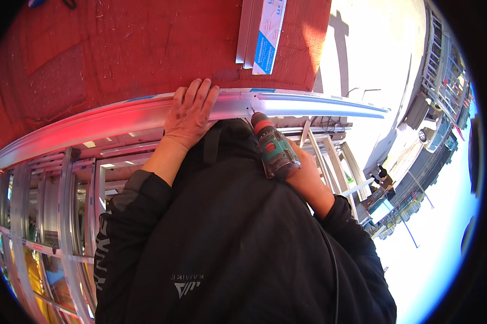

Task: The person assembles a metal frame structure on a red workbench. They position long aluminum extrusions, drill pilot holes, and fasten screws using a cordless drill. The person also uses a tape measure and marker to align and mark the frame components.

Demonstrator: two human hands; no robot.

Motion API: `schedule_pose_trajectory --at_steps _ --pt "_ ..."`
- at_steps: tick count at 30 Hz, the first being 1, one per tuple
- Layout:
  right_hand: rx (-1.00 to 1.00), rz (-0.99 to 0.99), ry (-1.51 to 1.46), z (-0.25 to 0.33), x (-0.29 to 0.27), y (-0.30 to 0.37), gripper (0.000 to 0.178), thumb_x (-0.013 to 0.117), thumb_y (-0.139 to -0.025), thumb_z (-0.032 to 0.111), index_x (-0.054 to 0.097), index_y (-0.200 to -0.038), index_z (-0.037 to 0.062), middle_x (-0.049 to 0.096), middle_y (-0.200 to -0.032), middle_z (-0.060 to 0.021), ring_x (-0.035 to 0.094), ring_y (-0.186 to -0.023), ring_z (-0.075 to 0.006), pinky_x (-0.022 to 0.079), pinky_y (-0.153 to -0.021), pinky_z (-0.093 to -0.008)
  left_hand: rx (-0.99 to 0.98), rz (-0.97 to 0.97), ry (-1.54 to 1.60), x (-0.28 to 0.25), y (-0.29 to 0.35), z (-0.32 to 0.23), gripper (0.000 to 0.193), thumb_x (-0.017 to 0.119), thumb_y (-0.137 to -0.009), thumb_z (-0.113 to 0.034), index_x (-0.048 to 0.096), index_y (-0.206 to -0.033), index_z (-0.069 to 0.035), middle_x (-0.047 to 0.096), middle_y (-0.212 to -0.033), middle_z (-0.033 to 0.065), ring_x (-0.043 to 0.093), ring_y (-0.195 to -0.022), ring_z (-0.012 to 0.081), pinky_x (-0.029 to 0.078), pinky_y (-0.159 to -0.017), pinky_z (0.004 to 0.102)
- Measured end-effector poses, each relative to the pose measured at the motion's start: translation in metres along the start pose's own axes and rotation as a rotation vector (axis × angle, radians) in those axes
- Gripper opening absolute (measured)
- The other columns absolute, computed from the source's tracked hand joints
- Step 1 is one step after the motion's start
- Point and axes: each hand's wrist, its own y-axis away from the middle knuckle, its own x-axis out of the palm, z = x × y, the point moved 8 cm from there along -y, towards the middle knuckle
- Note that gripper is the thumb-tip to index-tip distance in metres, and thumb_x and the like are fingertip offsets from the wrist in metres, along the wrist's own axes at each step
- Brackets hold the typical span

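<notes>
There are one left hand [191, 113], one right hand [306, 168], one drill [276, 147], one long metal profile [232, 108] along the near edge of one red surface [141, 46], and one vehicle [436, 131] far right.

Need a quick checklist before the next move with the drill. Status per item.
1. Left hand on the silver metal profile: ok, laid across it.
2. Right hand on the power drill: ok, wrapped around it, though partly hidden behind the body.
3. Left fingers out of the drill's line: ok, they lie to the left of its tip, with a gap.
4. Tip seated on the profile: cannot tell; it points at the profile, but contact is too small to judge.
5. Jacket clear of the chuck: cannot tell; black cloth appears close beside it, depth unclear.
6. Gloves, if required: not ok, both hands are bare.
</notes>
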Motion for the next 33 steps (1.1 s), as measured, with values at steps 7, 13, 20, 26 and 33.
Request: schedule_pose_trajectory --at_steps 7,13,20,26,33 --pt "0.007 -0.118 -0.436 -0.034 0.033 0.008 0.054 0.083 -0.082 0.012 0.063 -0.131 0.0079 0.073 -0.111 -0.0107 0.071 -0.103 -0.022 0.053 -0.091 -0.0344 0.0 0.012 0.002 0.004 0.001 0.0 0.094 0.09 -0.064 -0.035 0.047 -0.145 -0.015 0.046 -0.15 0.0089 0.04 -0.141 0.0281 0.031 -0.115 0.0469" --pt "-0.054 -0.112 -0.749 -0.058 0.058 0.018 0.047 0.08 -0.084 0.007 0.064 -0.128 0.0075 0.072 -0.109 -0.0061 0.068 -0.101 -0.0155 0.052 -0.09 -0.0301 -0.006 0.032 -0.041 0.006 -0.001 0.0 0.09 0.088 -0.067 -0.038 0.048 -0.144 -0.014 0.045 -0.151 0.008 0.039 -0.141 0.0281 0.03 -0.115 0.0468" --pt "0.037 -0.21 -0.691 -0.077 0.088 0.016 0.049 0.082 -0.082 0.013 0.064 -0.128 0.0081 0.073 -0.111 -0.0089 0.071 -0.101 -0.0199 0.053 -0.09 -0.0327 0.01 0.028 -0.109 0.002 -0.003 -0.005 0.086 0.084 -0.072 -0.042 0.047 -0.143 -0.012 0.045 -0.15 0.0087 0.04 -0.14 0.0292 0.031 -0.114 0.0478" --pt "0.036 -0.277 -0.888 -0.082 0.1 0.013 0.047 0.082 -0.082 0.012 0.065 -0.126 0.007 0.074 -0.109 -0.0119 0.072 -0.102 -0.0226 0.054 -0.089 -0.0337 0.023 0.018 -0.124 0.001 -0.005 -0.007 0.084 0.084 -0.072 -0.043 0.048 -0.141 -0.011 0.046 -0.148 0.0093 0.04 -0.139 0.0298 0.031 -0.113 0.0482" --pt "-0.056 -0.277 -0.73 -0.076 0.094 0.02 0.047 0.081 -0.082 0.01 0.065 -0.126 0.0065 0.073 -0.108 -0.0103 0.071 -0.099 -0.0189 0.054 -0.089 -0.0322 0.034 -0.002 -0.143 0.0 -0.005 -0.007 0.084 0.085 -0.071 -0.045 0.048 -0.14 -0.012 0.047 -0.146 0.0089 0.041 -0.139 0.0298 0.032 -0.113 0.0485"
